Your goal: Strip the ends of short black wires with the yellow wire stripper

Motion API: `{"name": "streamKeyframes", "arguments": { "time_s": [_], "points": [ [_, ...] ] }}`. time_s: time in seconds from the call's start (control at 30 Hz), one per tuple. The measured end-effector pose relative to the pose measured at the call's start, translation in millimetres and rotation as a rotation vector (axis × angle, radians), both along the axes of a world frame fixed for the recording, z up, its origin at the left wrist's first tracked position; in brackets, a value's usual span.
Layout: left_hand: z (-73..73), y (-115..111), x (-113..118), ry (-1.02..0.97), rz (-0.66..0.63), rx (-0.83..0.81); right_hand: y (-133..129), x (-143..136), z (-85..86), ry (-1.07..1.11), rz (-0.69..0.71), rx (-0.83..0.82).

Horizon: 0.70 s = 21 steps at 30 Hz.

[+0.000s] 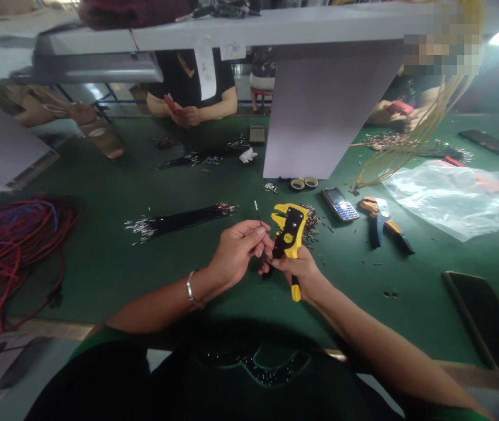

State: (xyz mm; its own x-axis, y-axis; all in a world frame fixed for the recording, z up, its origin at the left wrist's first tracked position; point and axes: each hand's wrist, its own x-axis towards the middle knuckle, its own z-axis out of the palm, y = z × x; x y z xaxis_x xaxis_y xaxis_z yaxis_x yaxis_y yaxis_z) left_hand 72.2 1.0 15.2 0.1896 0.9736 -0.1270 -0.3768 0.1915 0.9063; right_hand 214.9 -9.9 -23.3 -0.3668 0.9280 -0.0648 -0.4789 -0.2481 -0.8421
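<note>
Between the thumb and fingers of my left hand (243,248) a thin black wire (258,213) stands up, with a pale metal tip at its top end. My right hand (304,272) is wrapped round a yellow and black wire stripper (291,231), whose jaws point up and to the left. The two hands are close together, and the wire is just left of the stripper's jaws. Behind the stripper lies a pile of small cut pieces (311,225), partly hidden by it. To the left of my hands rests a bundle of black wires (183,221) with metal tips at its left end.
Coiled red and blue cables (16,251) lie at the left. On the right are a keypad phone (340,204), orange-handled pliers (383,219), a clear plastic bag (455,196) and a dark smartphone (486,316). Two tape rolls (304,183) sit near a white divider (319,111). Co-workers sit opposite.
</note>
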Motion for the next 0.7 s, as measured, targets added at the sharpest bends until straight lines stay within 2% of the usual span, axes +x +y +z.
{"name": "streamKeyframes", "arguments": {
  "time_s": [0.23, 0.57, 0.7],
  "points": [
    [0.9, 4, -5, 0.066, -0.003, 0.045, 3, 4, 0.0, 0.027, -0.020, 0.023],
    [1.9, 15, -15, 0.321, -0.185, 0.028, 10, 11, 0.5, 0.034, -0.087, -0.004],
    [1.5, 16, -16, 0.356, -0.296, 0.028, 11, 13, 1.5, -0.008, -0.108, 0.008]
  ]
}}
